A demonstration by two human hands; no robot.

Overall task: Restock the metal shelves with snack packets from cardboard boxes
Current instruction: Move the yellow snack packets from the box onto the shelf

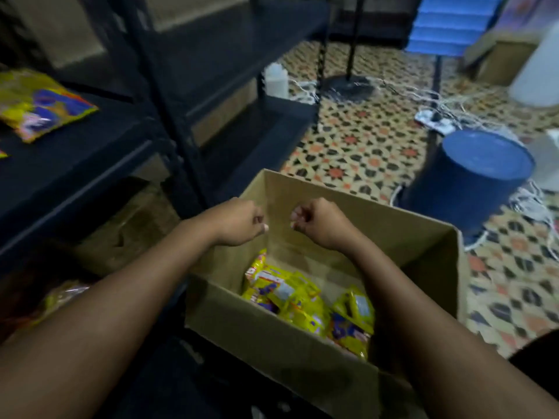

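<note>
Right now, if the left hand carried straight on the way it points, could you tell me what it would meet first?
Most likely the right hand: the left hand points across the open cardboard box toward it, knuckles facing, with only a small gap between them. Depth is unclear, so it might pass just beside it.

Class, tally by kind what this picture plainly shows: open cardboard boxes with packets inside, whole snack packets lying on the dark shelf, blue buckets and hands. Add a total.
Open cardboard box: 1
Snack packet on shelf: 1
Blue bucket: 1
Hands: 2, left hand, right hand
Total: 5
</note>
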